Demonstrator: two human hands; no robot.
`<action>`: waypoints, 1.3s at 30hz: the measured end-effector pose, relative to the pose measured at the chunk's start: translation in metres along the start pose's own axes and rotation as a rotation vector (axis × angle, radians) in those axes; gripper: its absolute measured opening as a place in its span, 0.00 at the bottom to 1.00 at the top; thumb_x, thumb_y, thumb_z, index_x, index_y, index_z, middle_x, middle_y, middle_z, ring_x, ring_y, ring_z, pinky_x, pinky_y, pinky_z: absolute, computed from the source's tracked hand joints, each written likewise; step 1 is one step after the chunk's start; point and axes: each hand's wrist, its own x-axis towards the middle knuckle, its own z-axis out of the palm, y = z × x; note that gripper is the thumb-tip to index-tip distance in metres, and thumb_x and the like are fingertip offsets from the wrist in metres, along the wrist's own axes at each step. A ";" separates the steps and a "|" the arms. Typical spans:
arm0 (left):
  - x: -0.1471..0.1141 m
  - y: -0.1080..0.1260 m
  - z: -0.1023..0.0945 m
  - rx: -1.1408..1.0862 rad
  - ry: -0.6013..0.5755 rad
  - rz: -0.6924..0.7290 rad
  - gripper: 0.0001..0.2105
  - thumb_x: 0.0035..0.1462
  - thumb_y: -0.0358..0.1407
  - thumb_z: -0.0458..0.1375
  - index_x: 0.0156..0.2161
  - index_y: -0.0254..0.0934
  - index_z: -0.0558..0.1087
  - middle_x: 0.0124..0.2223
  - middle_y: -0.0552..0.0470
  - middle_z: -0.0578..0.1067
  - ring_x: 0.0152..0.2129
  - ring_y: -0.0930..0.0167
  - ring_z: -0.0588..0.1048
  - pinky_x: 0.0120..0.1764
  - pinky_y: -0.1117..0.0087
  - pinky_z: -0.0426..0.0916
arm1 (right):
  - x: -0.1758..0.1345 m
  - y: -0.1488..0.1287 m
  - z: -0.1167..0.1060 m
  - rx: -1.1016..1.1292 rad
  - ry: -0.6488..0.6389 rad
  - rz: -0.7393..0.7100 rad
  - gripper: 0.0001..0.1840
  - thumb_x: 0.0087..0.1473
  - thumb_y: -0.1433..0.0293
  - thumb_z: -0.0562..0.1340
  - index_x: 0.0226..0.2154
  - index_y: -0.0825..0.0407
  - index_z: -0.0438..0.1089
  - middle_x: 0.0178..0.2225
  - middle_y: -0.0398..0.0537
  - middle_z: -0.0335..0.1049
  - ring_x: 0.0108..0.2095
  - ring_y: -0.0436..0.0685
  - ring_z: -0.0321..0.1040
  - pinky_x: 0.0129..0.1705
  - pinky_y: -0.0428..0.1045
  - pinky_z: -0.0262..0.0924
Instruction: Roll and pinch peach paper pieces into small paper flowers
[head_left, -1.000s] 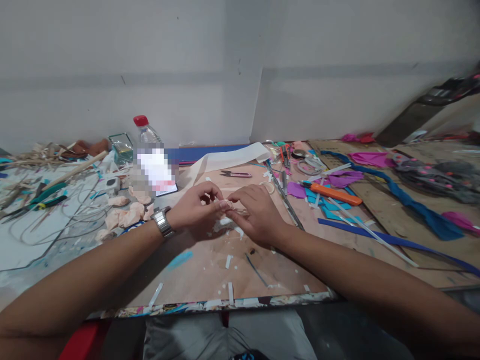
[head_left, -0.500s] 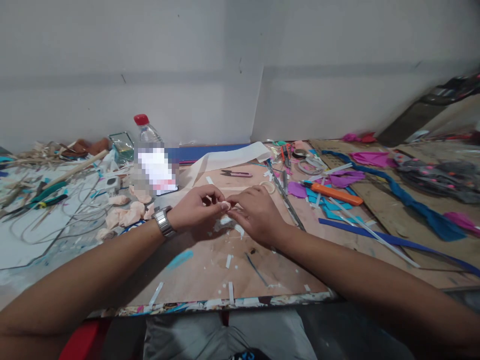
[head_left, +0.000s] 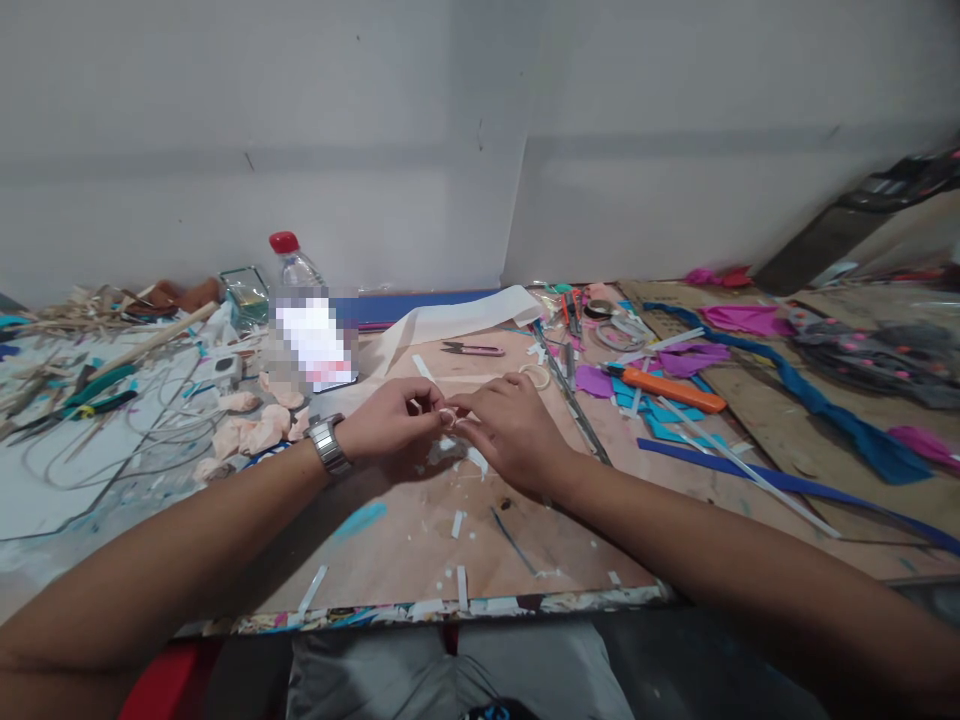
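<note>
Above the middle of the table, my left hand, with a metal watch on its wrist, is closed in a pinch on a small pale pink crumpled piece, seemingly paper. My right hand pinches the same piece from the other side. The fingertips of both hands meet around it and cover most of it. Beside my left wrist lie several peach crumpled pieces like it. Thread snips rest beyond the hands, and a roll of tape sits just past my right knuckles.
A red-capped bottle and a lit phone stand at back left. Pliers and a grey cable lie farther left. To the right are an orange utility knife, blue strips and cardboard. A wall rises behind.
The fingers have shifted slightly around the pale pink piece, and the left thumb sits a little lower. Both hands stay in the same place.
</note>
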 end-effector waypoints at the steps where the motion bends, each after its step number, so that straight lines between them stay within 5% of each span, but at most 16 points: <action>1: 0.000 0.000 0.000 0.003 -0.020 0.004 0.21 0.57 0.53 0.62 0.37 0.32 0.75 0.35 0.51 0.76 0.31 0.72 0.70 0.37 0.69 0.65 | -0.001 0.000 0.000 -0.004 -0.011 -0.016 0.14 0.68 0.63 0.60 0.53 0.46 0.72 0.43 0.43 0.77 0.45 0.52 0.67 0.56 0.54 0.41; 12: 0.001 -0.002 0.000 -0.005 -0.060 -0.038 0.19 0.56 0.50 0.61 0.38 0.33 0.74 0.34 0.51 0.76 0.31 0.72 0.71 0.35 0.69 0.64 | -0.001 0.003 0.004 -0.016 0.026 -0.130 0.13 0.68 0.68 0.60 0.54 0.47 0.71 0.42 0.41 0.77 0.42 0.48 0.66 0.57 0.53 0.41; 19: 0.000 -0.002 0.002 -0.062 -0.098 -0.014 0.15 0.56 0.45 0.61 0.38 0.34 0.73 0.35 0.51 0.76 0.32 0.73 0.71 0.38 0.69 0.66 | -0.004 0.004 0.005 -0.008 -0.070 -0.122 0.18 0.68 0.70 0.58 0.58 0.46 0.69 0.42 0.43 0.76 0.44 0.50 0.66 0.58 0.54 0.41; 26: 0.001 -0.001 0.003 -0.350 -0.093 -0.074 0.28 0.56 0.57 0.66 0.46 0.34 0.70 0.40 0.49 0.77 0.35 0.72 0.75 0.40 0.70 0.69 | 0.001 0.002 0.000 0.169 -0.118 0.078 0.16 0.70 0.67 0.56 0.56 0.45 0.72 0.46 0.44 0.77 0.45 0.49 0.67 0.60 0.55 0.39; 30: 0.004 -0.001 0.000 -0.469 -0.101 -0.121 0.31 0.55 0.63 0.64 0.41 0.33 0.69 0.36 0.50 0.75 0.33 0.72 0.75 0.40 0.69 0.69 | 0.000 0.003 0.000 0.242 -0.045 0.124 0.15 0.71 0.61 0.56 0.54 0.47 0.72 0.47 0.45 0.78 0.44 0.49 0.69 0.58 0.55 0.40; 39: 0.002 0.005 -0.003 -0.612 -0.028 -0.156 0.28 0.47 0.56 0.74 0.34 0.32 0.72 0.29 0.55 0.71 0.27 0.77 0.68 0.33 0.73 0.62 | -0.003 0.006 0.005 0.292 0.102 0.067 0.15 0.70 0.58 0.58 0.53 0.47 0.71 0.45 0.41 0.78 0.45 0.48 0.71 0.57 0.53 0.42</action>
